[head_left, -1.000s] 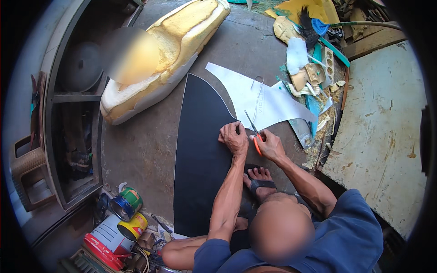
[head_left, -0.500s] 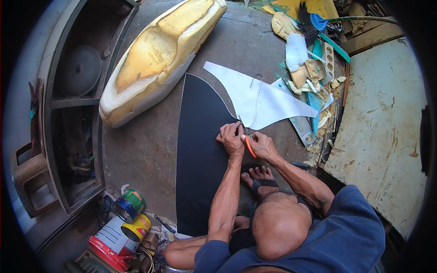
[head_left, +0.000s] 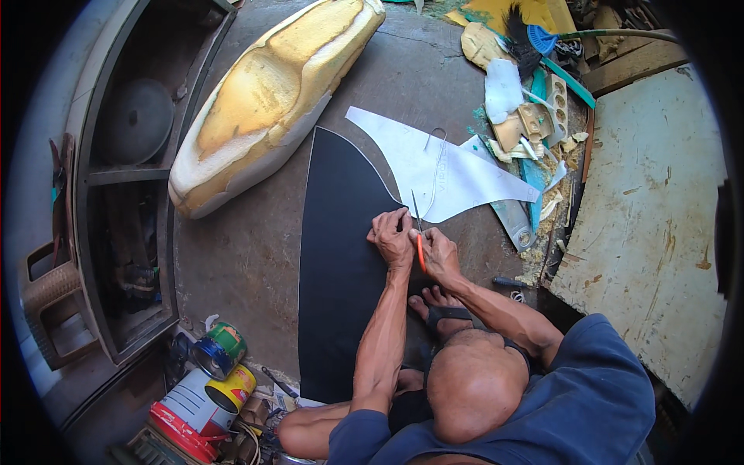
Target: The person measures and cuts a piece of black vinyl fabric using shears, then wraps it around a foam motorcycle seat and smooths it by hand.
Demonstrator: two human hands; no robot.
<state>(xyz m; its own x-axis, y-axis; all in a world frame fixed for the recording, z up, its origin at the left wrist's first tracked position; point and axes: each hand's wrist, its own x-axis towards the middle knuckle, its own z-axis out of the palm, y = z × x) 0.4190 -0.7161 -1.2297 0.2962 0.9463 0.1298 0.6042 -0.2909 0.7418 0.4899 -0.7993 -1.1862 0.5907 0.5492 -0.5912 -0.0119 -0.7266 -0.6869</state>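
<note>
A large black sheet [head_left: 341, 271] of what looks like vinyl or fabric lies on the floor, curved along its upper right side. My left hand [head_left: 392, 236] pinches that edge near a notch. Close beside it, my right hand [head_left: 436, 254] grips a pair of scissors [head_left: 421, 252] with orange handles. Their slim blades point away from me, looking nearly closed, over the tip of a white cut piece [head_left: 434, 167]. This piece lies right of the black sheet, with its pale underside up and a thin curled strip on it. Whether it still joins the sheet is hidden by my fingers.
A long yellowed foam seat [head_left: 252, 101] lies at the far left. Foam scraps, a metal ruler [head_left: 515, 223] and a blue-headed brush [head_left: 542, 37] are at the right, beside a worn board [head_left: 643, 225]. Paint cans [head_left: 221, 349] stand near left. My sandalled foot [head_left: 442, 310] is close to my hands.
The scissors have drawn back from the sheet's edge and turned more upright, their handles coming closer together. My right hand has shifted slightly toward me; my left hand stays on the edge.
</note>
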